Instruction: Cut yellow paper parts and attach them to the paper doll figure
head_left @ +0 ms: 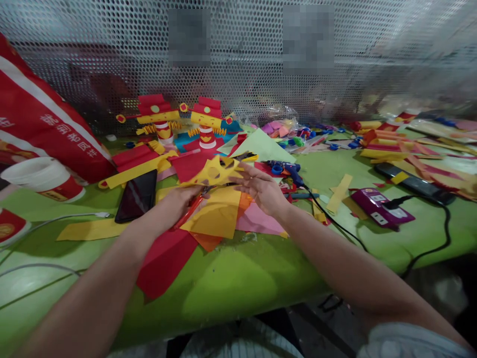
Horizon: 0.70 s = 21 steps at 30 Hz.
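A yellow sheet of paper with holes cut in it (214, 171) is held up over the table in front of me. My right hand (263, 191) pinches its right side between thumb and fingers. My left hand (181, 201) is closed around scissors with orange-red handles (191, 211), and their blades run under the cut-out sheet. Beneath both hands lie an orange-yellow sheet (216, 214), a red sheet (167, 266) and a pink sheet (261, 219), overlapping on the green tabletop. Some of my left fingers are hidden by the paper.
Two paper figures with red hats (206, 119) stand behind. A black phone (136, 196) and a paper cup (46, 179) are at left. To the right lie a blue glue gun (294, 173), a purple power strip (382, 208) with a black cord, and paper scraps (339, 193).
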Tool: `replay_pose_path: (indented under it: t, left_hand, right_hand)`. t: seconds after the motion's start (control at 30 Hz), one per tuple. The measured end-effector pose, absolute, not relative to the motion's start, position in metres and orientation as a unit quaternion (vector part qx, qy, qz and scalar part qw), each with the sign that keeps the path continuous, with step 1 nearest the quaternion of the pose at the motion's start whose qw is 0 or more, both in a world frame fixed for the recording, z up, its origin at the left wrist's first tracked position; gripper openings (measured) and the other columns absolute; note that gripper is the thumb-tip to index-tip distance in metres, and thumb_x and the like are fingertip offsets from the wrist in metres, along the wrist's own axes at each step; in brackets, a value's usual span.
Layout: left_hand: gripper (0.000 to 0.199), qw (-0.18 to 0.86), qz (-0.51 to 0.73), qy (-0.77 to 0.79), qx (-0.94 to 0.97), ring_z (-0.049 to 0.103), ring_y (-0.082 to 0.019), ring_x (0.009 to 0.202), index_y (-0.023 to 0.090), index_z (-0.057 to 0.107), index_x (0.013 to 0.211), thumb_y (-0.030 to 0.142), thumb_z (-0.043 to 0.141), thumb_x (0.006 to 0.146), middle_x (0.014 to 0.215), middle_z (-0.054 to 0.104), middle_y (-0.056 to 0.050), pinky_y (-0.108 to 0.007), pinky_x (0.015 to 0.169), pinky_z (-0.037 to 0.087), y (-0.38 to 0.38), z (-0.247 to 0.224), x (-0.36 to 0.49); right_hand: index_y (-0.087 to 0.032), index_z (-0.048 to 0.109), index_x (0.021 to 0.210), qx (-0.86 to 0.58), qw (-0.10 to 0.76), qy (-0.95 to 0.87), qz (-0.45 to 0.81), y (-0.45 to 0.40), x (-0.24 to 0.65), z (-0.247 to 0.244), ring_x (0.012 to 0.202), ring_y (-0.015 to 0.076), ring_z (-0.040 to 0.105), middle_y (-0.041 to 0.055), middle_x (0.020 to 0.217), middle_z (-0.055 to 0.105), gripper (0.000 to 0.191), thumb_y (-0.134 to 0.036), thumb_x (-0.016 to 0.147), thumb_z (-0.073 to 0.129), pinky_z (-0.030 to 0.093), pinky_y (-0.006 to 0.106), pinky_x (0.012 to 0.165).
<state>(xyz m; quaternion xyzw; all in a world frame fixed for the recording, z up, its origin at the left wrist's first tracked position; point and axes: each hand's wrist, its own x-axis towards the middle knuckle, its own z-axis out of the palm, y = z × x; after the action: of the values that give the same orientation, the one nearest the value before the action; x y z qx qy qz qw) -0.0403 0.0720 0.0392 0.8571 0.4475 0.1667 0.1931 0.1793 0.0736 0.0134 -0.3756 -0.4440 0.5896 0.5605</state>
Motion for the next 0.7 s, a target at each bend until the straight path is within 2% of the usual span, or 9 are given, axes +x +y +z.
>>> replay_pose_path:
  t: [0.07, 0.13, 0.2, 0.27, 0.37, 0.47, 0.57, 0.7]
  left_hand:
    - [0.041, 0.254, 0.184, 0.440, 0.842, 0.066, -0.022, 0.083, 0.019, 0.059, 0.113, 0.041, 0.042, 0.084, 0.092, 0.070, -0.008, -0.034, 0.069, 0.053, 0.069, 0.034, -0.039]
    - [0.045, 0.357, 0.208, 0.425, 0.806, 0.066, -0.023, 0.085, 0.021, 0.056, 0.118, 0.044, 0.047, 0.081, 0.095, 0.070, -0.007, -0.034, 0.069, 0.053, 0.063, 0.034, -0.037]
    - [0.049, 0.452, 0.246, 0.408, 0.754, 0.064, -0.024, 0.095, 0.023, 0.052, 0.122, 0.042, 0.055, 0.078, 0.102, 0.069, -0.007, -0.035, 0.079, 0.051, 0.056, 0.040, -0.033]
    - [0.050, 0.498, 0.256, 0.392, 0.730, 0.062, -0.024, 0.100, 0.023, 0.053, 0.121, 0.040, 0.061, 0.075, 0.104, 0.068, -0.009, -0.036, 0.084, 0.049, 0.050, 0.047, -0.029]
    - [0.048, 0.524, 0.361, 0.388, 0.667, 0.065, -0.023, 0.090, 0.021, 0.053, 0.119, 0.041, 0.061, 0.076, 0.103, 0.068, -0.010, -0.035, 0.078, 0.051, 0.044, 0.053, -0.021]
    - [0.043, 0.533, 0.441, 0.398, 0.602, 0.067, -0.019, 0.075, 0.019, 0.055, 0.111, 0.038, 0.064, 0.074, 0.098, 0.068, -0.009, -0.031, 0.068, 0.053, 0.040, 0.051, -0.013]
    - [0.041, 0.568, 0.465, 0.386, 0.559, 0.066, -0.017, 0.065, 0.018, 0.054, 0.105, 0.040, 0.065, 0.072, 0.089, 0.069, -0.006, -0.029, 0.060, 0.053, 0.039, 0.042, -0.006]
    - [0.046, 0.616, 0.503, 0.374, 0.478, 0.066, -0.017, 0.063, 0.021, 0.052, 0.111, 0.042, 0.064, 0.072, 0.086, 0.068, -0.004, -0.030, 0.059, 0.053, 0.037, 0.037, 0.004]
  right_hand:
    - [-0.030, 0.055, 0.115, -0.378, 0.593, -0.446, 0.553, 0.074, 0.178, 0.015, 0.127, 0.0228, 0.043, -0.0002, 0.133, 0.051, 0.057, -0.018, 0.060, 0.053, 0.036, 0.044, 0.102]
    - [-0.037, 0.042, 0.129, -0.381, 0.602, -0.468, 0.523, 0.073, 0.177, 0.017, 0.137, 0.0209, 0.025, -0.0066, 0.144, 0.036, 0.074, -0.017, 0.059, 0.051, 0.024, 0.047, 0.109]
    - [-0.040, 0.027, 0.137, -0.377, 0.605, -0.497, 0.495, 0.072, 0.176, 0.018, 0.141, 0.0184, 0.013, -0.0104, 0.149, 0.024, 0.086, -0.015, 0.058, 0.051, 0.014, 0.048, 0.112]
    - [-0.038, 0.015, 0.142, -0.385, 0.607, -0.516, 0.466, 0.071, 0.175, 0.017, 0.141, 0.0169, 0.006, -0.0102, 0.152, 0.015, 0.094, -0.013, 0.057, 0.050, 0.006, 0.047, 0.113]
    - [-0.032, 0.003, 0.144, -0.400, 0.599, -0.543, 0.432, 0.067, 0.174, 0.016, 0.141, 0.0162, -0.004, -0.0080, 0.154, 0.003, 0.100, -0.011, 0.059, 0.051, -0.002, 0.044, 0.113]
    - [-0.034, -0.006, 0.143, -0.373, 0.576, -0.594, 0.419, 0.056, 0.170, 0.019, 0.141, 0.0164, -0.009, -0.0089, 0.154, -0.003, 0.101, -0.012, 0.064, 0.052, -0.003, 0.044, 0.113]
    - [-0.034, -0.013, 0.142, -0.322, 0.553, -0.635, 0.432, 0.041, 0.163, 0.022, 0.141, 0.0172, -0.007, -0.0086, 0.154, -0.005, 0.099, -0.015, 0.070, 0.052, 0.004, 0.045, 0.114]
    - [-0.031, -0.011, 0.143, -0.277, 0.492, -0.700, 0.437, 0.028, 0.155, 0.020, 0.141, 0.0204, 0.007, -0.0025, 0.154, 0.009, 0.096, -0.022, 0.075, 0.055, 0.014, 0.046, 0.114]
